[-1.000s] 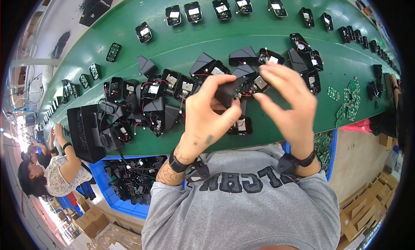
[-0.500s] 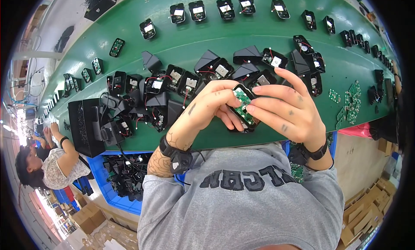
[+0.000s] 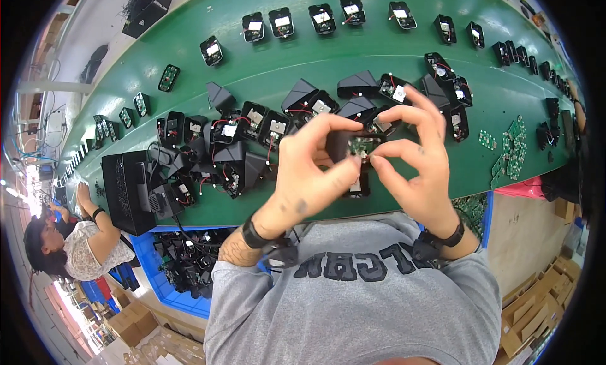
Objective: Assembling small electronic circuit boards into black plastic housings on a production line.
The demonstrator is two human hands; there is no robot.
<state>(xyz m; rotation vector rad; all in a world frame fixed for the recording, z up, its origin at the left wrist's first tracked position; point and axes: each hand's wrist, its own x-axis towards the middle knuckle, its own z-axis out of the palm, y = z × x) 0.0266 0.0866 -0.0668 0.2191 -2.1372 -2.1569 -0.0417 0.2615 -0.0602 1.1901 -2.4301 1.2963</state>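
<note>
1. Your left hand (image 3: 319, 169) grips a black housing (image 3: 339, 145) between thumb and fingers; a green board (image 3: 362, 144) shows in its open side.
2. Your right hand (image 3: 420, 153) is beside the board, thumb and forefinger narrowly spaced; whether they grip anything cannot be told.
3. The housing is above the bench (image 3: 284, 63), in front of your chest.
4. Loose boards (image 3: 514, 149) lie on the bench, well to the right.

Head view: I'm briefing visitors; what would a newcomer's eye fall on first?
At centre, the bare left hand holds a black plastic housing with a green circuit board, the bare right hand close beside it. Open black housings crowd the long green table. Below it, at left, sits a blue plastic bin of dark parts.
</note>
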